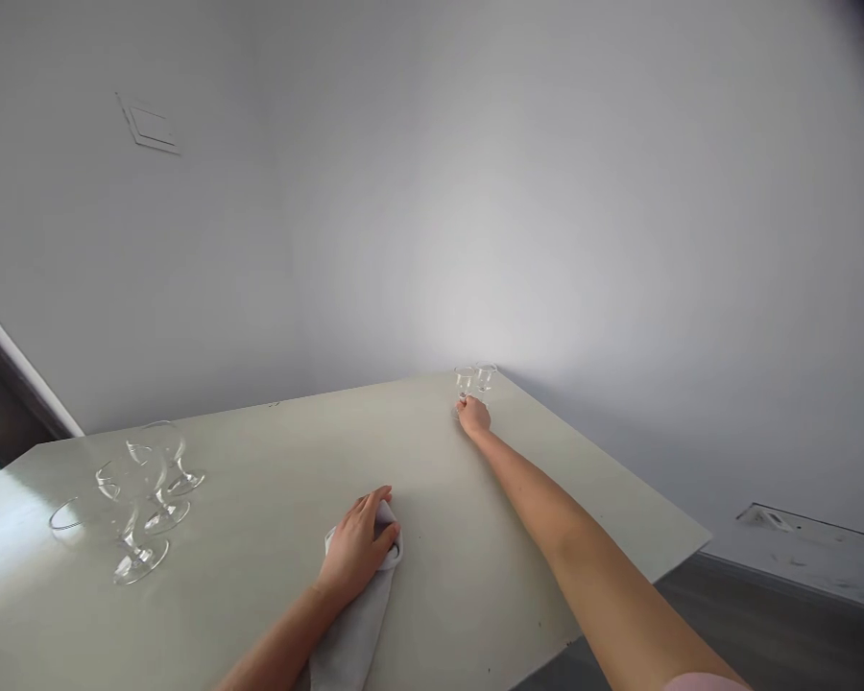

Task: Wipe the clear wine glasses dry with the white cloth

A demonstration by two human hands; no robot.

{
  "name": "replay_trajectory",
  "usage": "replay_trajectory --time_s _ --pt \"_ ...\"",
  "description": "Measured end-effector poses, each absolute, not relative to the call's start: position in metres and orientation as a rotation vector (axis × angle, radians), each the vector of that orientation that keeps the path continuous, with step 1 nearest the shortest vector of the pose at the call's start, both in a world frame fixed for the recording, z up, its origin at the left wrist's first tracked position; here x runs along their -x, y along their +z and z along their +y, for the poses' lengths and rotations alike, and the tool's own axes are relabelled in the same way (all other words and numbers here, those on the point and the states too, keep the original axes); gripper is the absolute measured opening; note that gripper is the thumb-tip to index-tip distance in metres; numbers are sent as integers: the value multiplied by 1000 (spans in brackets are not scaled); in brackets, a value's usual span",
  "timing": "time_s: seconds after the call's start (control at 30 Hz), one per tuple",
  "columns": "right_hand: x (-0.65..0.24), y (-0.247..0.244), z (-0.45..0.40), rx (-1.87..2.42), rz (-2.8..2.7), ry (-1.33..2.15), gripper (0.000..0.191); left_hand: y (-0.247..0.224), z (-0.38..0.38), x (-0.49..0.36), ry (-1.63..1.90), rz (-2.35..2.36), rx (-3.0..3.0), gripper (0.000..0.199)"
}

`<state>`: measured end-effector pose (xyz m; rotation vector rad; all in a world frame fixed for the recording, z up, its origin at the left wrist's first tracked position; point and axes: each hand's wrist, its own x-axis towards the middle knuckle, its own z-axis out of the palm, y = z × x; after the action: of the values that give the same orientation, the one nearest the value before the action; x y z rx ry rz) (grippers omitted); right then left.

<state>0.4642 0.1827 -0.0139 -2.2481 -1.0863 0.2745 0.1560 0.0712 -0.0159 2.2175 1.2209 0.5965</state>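
My right hand [473, 416] is stretched out to the far corner of the table, its fingers closed round the stem of a small stemmed glass [465, 377]. That glass stands upright, its lower part hidden by the hand. Just behind it to the right is a second stemmed glass [485, 375]. Near the middle of the table my left hand [358, 542] is closed on a pale grey cloth [356, 633], thumb and fingers bent over its bunched end. The cloth trails toward the near edge.
Several clear stemmed glasses [140, 559] stand at the left of the pale table [274, 518], with a round glass rim [64, 515] beside them. Walls meet behind the table. A light switch [153, 127] is on the left wall, a socket plate [799, 520] low at right.
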Motion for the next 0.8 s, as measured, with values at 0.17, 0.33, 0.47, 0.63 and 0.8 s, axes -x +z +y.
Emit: replay_trajectory --time_s 0.17,0.33,0.47,0.63,0.8 --pt "-465 -7 173 2204 -1050 249 29 -17 73 -155 666 1204 -2163 38" --pt "-432 -4 136 2083 -1176 310 32 -26 80 -155 874 1216 -1989 43" --pt "-370 -9 99 1868 -1514 519 33 -27 83 -154 1132 1180 -1790 43" --pt "-303 -9 68 1783 -1890 535 34 -6 83 -146 1506 1226 -1706 29" --pt "-305 -15 66 1743 -1969 643 21 29 95 -117 1945 1310 -1471 23"
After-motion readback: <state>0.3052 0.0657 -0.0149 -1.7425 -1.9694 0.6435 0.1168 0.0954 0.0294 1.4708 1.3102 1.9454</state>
